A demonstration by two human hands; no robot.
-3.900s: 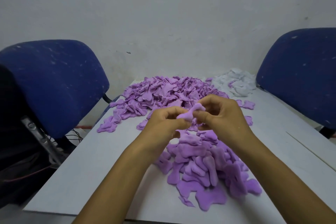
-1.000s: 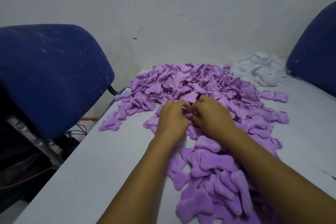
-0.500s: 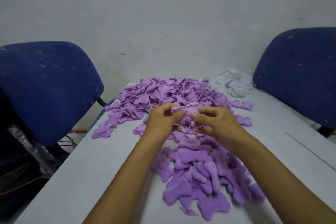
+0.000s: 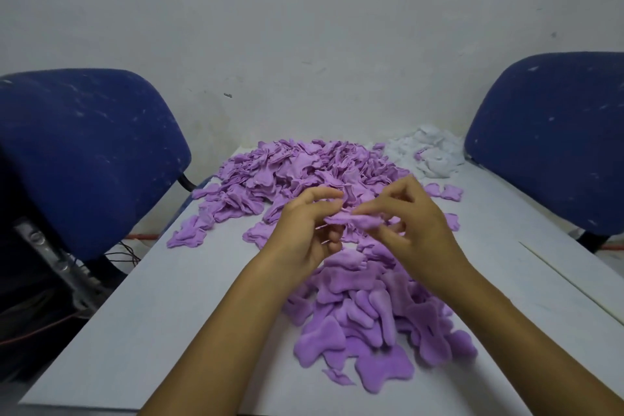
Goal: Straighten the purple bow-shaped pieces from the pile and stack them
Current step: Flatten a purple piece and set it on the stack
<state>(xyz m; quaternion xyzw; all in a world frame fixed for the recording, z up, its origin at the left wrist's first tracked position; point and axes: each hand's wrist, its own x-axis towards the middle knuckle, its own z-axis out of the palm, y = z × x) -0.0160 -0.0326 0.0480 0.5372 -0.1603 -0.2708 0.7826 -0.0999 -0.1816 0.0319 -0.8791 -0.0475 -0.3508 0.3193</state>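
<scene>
1. The table (image 4: 141, 331) carries the big pile (image 4: 304, 169) at its far end, a white heap (image 4: 432, 155) right of the pile, and the flattened stack (image 4: 364, 314) on the pile's near side.
2. Both hands hover between pile and stack. The left hand (image 4: 304, 233) and right hand (image 4: 412, 223) are partly closed, pinching one piece (image 4: 353, 220).
3. The piece spans the fingertips (image 4: 332, 203), left end under the left thumb, right end in the right hand's pinch.
4. Step, as I judge: straightening. Next: pull it flat, then lay it on the stack.
</scene>
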